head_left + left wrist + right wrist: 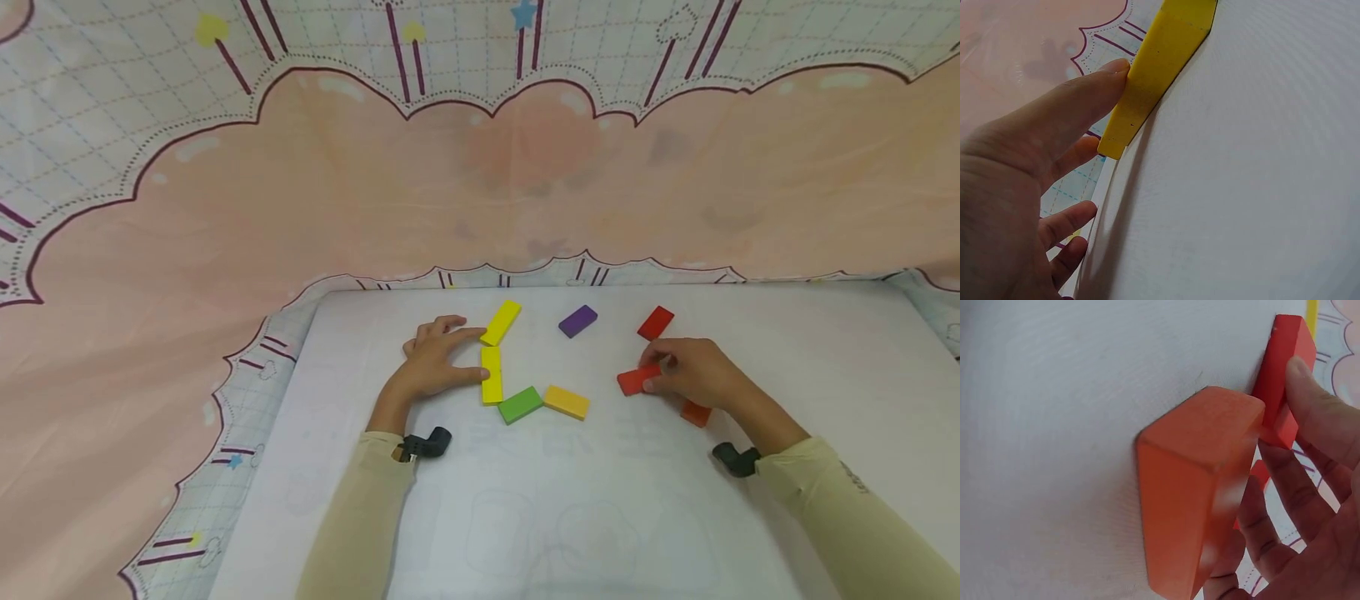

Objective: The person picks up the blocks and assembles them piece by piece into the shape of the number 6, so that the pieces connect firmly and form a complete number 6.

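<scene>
My left hand (433, 358) lies with its fingers extended beside two yellow domino blocks. Its index fingertip touches the upper yellow block (501, 322), and the thumb rests on the side of the lower yellow block (491, 392). In the left wrist view the thumb meets a yellow block (1154, 69) along its edge. On the right, my right hand (697, 371) pinches a red domino block (632, 382) between thumb and fingers, low at the table. Partly beneath that hand is an orange block (696, 413), large in the right wrist view. Farther back lies another red block (657, 322).
A green block (521, 405) and an amber block (567, 402) continue the curve from the yellow ones. A purple block (578, 321) lies apart toward the back. The white table (585, 517) ends at a patterned cloth (420, 192) behind and to the left.
</scene>
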The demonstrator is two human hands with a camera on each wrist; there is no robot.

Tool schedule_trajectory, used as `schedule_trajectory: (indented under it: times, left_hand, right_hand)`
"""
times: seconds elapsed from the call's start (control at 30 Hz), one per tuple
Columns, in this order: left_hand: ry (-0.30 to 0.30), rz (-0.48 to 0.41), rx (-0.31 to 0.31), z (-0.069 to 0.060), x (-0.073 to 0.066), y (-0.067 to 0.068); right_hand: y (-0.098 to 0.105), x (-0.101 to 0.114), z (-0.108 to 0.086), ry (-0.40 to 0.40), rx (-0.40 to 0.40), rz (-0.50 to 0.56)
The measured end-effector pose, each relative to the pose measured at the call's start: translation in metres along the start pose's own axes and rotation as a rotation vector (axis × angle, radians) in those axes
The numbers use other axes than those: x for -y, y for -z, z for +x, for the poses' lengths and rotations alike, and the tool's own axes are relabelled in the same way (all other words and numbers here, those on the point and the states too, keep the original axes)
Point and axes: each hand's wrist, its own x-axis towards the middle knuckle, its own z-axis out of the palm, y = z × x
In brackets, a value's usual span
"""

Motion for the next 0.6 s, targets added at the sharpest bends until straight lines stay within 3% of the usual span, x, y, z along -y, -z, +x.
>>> schedule_trajectory:
  times: [0.4, 0.6]
  left_hand:
    - [-0.004, 0.0, -0.007, 0.0004, 0.0011, -0.001]
    - [-0.009, 0.003, -0.007, -0.0001, 0.0008, 0.0001]
  right_hand:
    - [0.0004, -0.0043, -0.0032, 0.044, 0.068, -0.02]
    - [-0.0008, -0.0011, -0.0066, 0.068, 0.051, -0.014]
